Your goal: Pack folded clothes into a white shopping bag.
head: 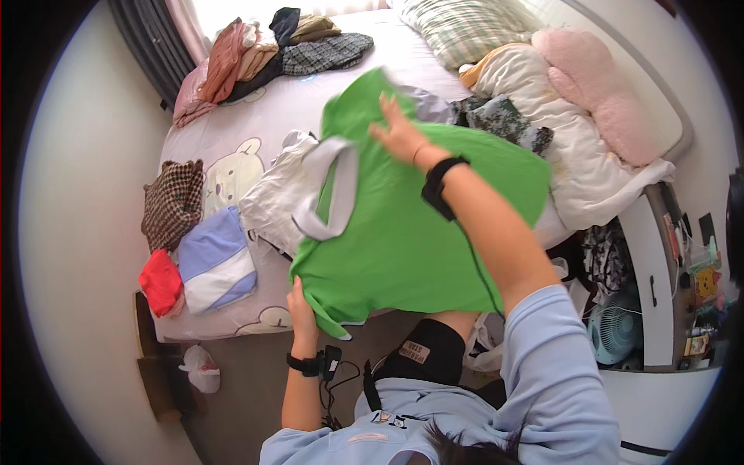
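A green shirt (401, 232) with a pale collar (346, 192) is spread over the near part of the bed, its collar towards the left. My left hand (302, 311) grips the shirt's near left edge between thumb and fingers, and a small pale-edged flap hangs beside it. Over the far part of the shirt is my right hand (398, 131), slightly blurred, with its fingers apart; whether it touches the fabric I cannot tell. Partly under the shirt's left side lies a white garment (273, 192).
Folded clothes lie at left: a checked garment (172, 200), a blue and white one (218, 261) and a red one (161, 283). More clothes (232, 58) are piled at the far edge. A camouflage garment (500, 119), quilt (572, 133) and pillow (465, 29) are at right.
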A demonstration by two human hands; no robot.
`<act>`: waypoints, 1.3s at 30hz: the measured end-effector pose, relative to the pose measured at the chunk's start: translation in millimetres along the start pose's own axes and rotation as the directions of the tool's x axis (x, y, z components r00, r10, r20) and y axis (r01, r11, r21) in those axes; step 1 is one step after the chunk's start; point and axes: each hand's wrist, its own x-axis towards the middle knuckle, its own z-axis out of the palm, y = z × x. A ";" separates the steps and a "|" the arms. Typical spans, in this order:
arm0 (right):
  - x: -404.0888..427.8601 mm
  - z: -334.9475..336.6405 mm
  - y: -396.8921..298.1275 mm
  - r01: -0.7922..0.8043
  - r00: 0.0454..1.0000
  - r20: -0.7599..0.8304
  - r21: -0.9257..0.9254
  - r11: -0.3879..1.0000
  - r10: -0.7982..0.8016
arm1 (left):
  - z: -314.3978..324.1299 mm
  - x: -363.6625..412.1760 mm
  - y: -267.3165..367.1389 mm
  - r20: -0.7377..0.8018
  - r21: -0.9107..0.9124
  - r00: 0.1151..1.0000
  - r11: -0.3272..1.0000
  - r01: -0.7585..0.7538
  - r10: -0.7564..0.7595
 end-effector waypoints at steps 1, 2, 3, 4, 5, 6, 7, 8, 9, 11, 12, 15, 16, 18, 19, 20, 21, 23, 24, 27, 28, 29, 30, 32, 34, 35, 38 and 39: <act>-19.0 28.4 3.9 -0.041 0.990 0.133 -0.043 0.998 0.046 | -16.7 4.0 -11.1 0.006 0.103 0.995 0.990 0.101 -0.103; -40.8 51.4 -4.3 -0.017 0.974 0.222 -0.108 0.994 0.041 | -36.1 8.2 -18.6 -0.020 0.204 0.979 0.958 0.201 -0.201; -65.2 66.1 -8.8 0.009 0.951 0.307 -0.180 0.984 0.047 | -50.3 13.8 -30.5 -0.041 0.211 0.978 0.955 0.210 -0.206; -87.2 73.7 -12.6 0.073 0.956 0.292 -0.165 0.984 -0.022 | -63.5 16.2 -39.7 0.014 0.296 0.976 0.933 0.203 -0.216; -110.2 75.6 -12.6 0.129 0.958 0.277 -0.159 0.979 -0.081 | -72.7 15.7 -46.8 0.075 0.377 0.968 0.905 0.196 -0.241; -131.1 72.9 -15.1 0.119 0.953 0.293 -0.146 0.982 -0.072 | -77.4 14.6 -49.3 0.113 0.420 0.966 0.893 0.164 -0.231; -149.4 63.9 -19.7 0.142 0.964 0.241 -0.090 0.986 -0.117 | -83.2 14.7 -51.6 0.096 0.425 0.965 0.887 0.182 -0.244; -166.8 53.6 -23.8 0.167 0.971 0.180 -0.035 0.985 -0.158 | -90.1 16.8 -52.9 0.163 0.434 0.982 0.901 0.016 -0.095; -185.5 41.3 -24.7 0.139 0.977 0.161 -0.008 0.990 -0.136 | -91.8 18.9 -55.9 0.238 0.428 0.970 0.891 -0.151 0.050; -227.1 21.5 -15.0 0.025 0.987 0.157 0.060 0.998 -0.034 | -70.0 11.1 -33.2 0.242 0.611 0.964 0.754 -0.242 0.113; -247.9 16.0 -9.9 -0.056 0.983 0.178 0.102 0.993 0.037 | -61.8 8.7 -20.4 0.264 0.755 0.946 0.571 -0.324 0.188; -290.0 10.9 6.0 -0.108 0.989 0.087 -0.094 0.990 0.116 | -65.5 19.7 8.0 0.594 0.731 0.720 0.133 -0.669 0.359; -302.5 10.1 18.8 -0.160 0.986 0.010 -0.155 0.975 0.163 | -54.5 23.8 17.5 0.591 0.737 0.724 0.126 -0.664 0.355; -329.3 4.8 63.9 -0.393 0.901 -0.228 -0.077 0.916 0.368 | -15.1 36.5 28.2 0.871 0.463 0.370 -0.291 -0.837 0.323; -350.9 1.0 103.0 -0.504 0.815 -0.331 -0.002 0.864 0.475 | 14.7 38.9 33.8 0.900 0.419 0.337 -0.328 -0.847 0.277; -360.6 -1.8 120.6 -0.668 0.663 -0.338 0.137 0.732 0.668 | 33.4 44.3 37.5 0.922 0.379 0.313 -0.370 -0.848 0.227; -378.3 -1.3 150.4 -0.744 0.543 -0.340 0.228 0.628 0.768 | 43.9 61.3 32.1 0.926 0.367 0.296 -0.369 -0.854 0.235; -379.8 8.5 149.5 -0.673 0.365 0.020 0.696 0.249 0.931 | 28.8 99.1 18.1 0.770 0.638 0.589 -0.314 -0.703 0.244; -382.5 8.5 148.3 -0.671 0.367 0.016 0.697 0.252 0.930 | 25.3 112.0 20.7 0.651 0.760 0.697 -0.258 -0.597 0.302; -393.2 20.8 141.7 -0.653 0.333 0.355 0.755 -0.058 0.873 | -12.8 128.9 39.1 0.458 0.884 0.798 -0.106 -0.455 0.391; -404.6 26.0 151.8 -0.681 0.363 0.254 0.729 0.069 0.896 | -20.3 128.1 36.8 0.409 0.893 0.812 0.001 -0.450 0.416; -415.3 26.7 164.2 -0.703 0.397 0.154 0.685 0.192 0.905 | -26.4 124.6 29.4 0.416 0.889 0.809 0.001 -0.458 0.416; -421.5 24.4 173.7 -0.692 0.369 0.266 0.718 0.072 0.890 | -40.2 120.2 22.1 0.441 0.874 0.773 -0.020 -0.486 0.457; -425.8 23.3 168.7 -0.637 0.392 0.309 0.771 0.013 0.866 | -57.4 95.9 18.1 0.449 0.860 0.745 -0.013 -0.510 0.492; -427.3 14.7 158.9 -0.558 0.414 0.345 0.827 -0.065 0.842 | -70.3 70.8 18.6 0.606 0.792 0.672 -0.241 -0.561 0.426; -429.6 8.6 154.7 -0.560 0.415 0.352 0.826 -0.069 0.839 | -73.8 60.7 18.2 0.742 0.667 0.589 -0.443 -0.599 0.320; -435.6 -10.7 145.2 -0.599 0.391 0.322 0.800 -0.026 0.862 | -95.3 52.4 -0.7 0.926 0.260 0.376 -0.664 -0.701 -0.033; -441.9 -22.2 147.3 -0.595 0.389 0.314 0.803 -0.023 0.866 | -90.0 52.7 -10.4 0.929 0.256 0.368 -0.662 -0.705 -0.032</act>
